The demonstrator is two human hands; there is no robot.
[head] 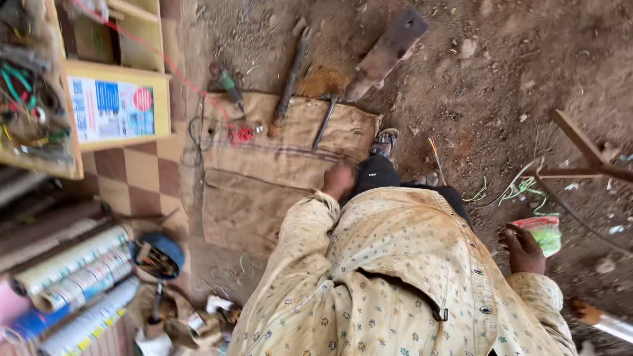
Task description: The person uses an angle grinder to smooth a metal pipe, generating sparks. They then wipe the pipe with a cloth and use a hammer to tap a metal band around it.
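Note:
My right hand (525, 251) hangs at my side and grips a small green plastic packet with a red edge (544, 231). My left hand (339, 180) rests on my knee on the black trousers (376, 173), seen from its back with the fingers hidden. I wear a pale flowered shirt (395, 277), and one sandalled foot (385, 140) stands on the edge of a burlap sack (257, 178) spread on the dirt ground. At the sack's far edge lie a long wooden-handled tool (288, 86), a thin metal hammer (326, 120) and a green-handled tool (229, 84) with a red wire.
A rusty flat metal bar (386, 53) lies beyond the sack. On the left stand a wooden shelf (115, 105) with tools and a printed sheet, several rolls (72, 277) and a blue bowl (158, 254). A wooden frame (587, 155) and loose green wires (521, 188) lie at right.

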